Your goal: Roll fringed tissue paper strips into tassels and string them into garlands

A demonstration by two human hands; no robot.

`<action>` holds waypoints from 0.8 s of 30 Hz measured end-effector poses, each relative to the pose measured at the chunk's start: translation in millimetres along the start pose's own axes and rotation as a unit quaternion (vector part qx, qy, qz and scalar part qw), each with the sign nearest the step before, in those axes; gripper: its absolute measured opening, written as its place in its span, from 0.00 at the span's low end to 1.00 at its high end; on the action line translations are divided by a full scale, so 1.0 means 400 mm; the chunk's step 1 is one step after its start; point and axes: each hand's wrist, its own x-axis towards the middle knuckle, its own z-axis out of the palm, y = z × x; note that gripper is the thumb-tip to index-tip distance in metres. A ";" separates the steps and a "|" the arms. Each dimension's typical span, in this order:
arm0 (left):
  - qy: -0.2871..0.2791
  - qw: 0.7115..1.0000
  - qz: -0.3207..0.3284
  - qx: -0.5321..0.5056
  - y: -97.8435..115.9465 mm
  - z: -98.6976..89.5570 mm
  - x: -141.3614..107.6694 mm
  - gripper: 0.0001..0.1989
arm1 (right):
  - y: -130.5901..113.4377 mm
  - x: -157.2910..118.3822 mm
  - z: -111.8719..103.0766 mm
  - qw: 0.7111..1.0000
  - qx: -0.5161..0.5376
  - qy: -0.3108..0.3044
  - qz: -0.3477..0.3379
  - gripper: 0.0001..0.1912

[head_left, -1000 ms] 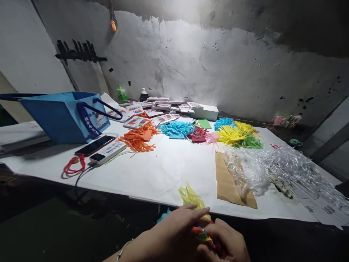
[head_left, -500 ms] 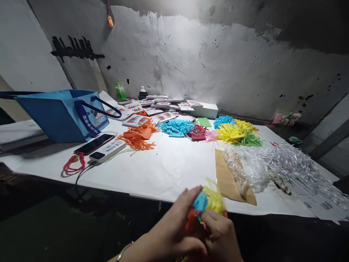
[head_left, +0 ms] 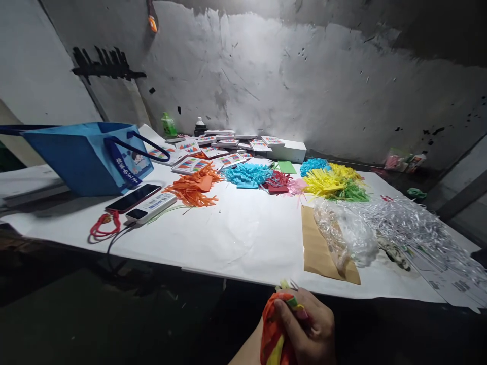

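Observation:
Below the table's front edge, my right hand is closed around a bundle of coloured tissue paper, its thumb pressed on the top. Orange is the main colour of the bundle, with yellow, green and pink bits poking out. My left forearm reaches in behind the paper; the left hand's fingers are hidden by the bundle and my right hand. Pale strips stick up just above my right hand.
The white table carries fringed paper in orange, blue, red and yellow. A blue bag, phone and power bank lie left. Brown paper and clear plastic lie right.
The bundle has turned and dropped lower, with more orange facing me. My left hand, spread over its side before, has gone behind it. The right hand now grips the top.

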 end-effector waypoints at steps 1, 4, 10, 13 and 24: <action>0.005 1.000 -0.006 0.012 0.008 0.002 0.002 0.35 | -0.002 0.001 0.005 1.000 0.005 -0.002 0.003 0.08; 0.006 1.000 -0.007 0.025 0.021 0.009 0.005 0.34 | -0.009 0.003 0.013 0.999 0.029 -0.008 0.043 0.11; -0.027 0.998 -0.062 0.018 0.014 -0.008 0.012 0.26 | 0.012 0.028 -0.025 0.963 0.143 -0.061 0.218 0.16; -0.006 0.998 -0.042 0.055 0.050 -0.031 0.023 0.22 | 0.039 0.050 -0.058 0.937 0.220 -0.124 0.241 0.32; -0.145 0.984 -0.100 0.017 0.120 -0.110 0.024 0.37 | 0.070 0.039 -0.042 0.942 0.170 -0.108 0.269 0.21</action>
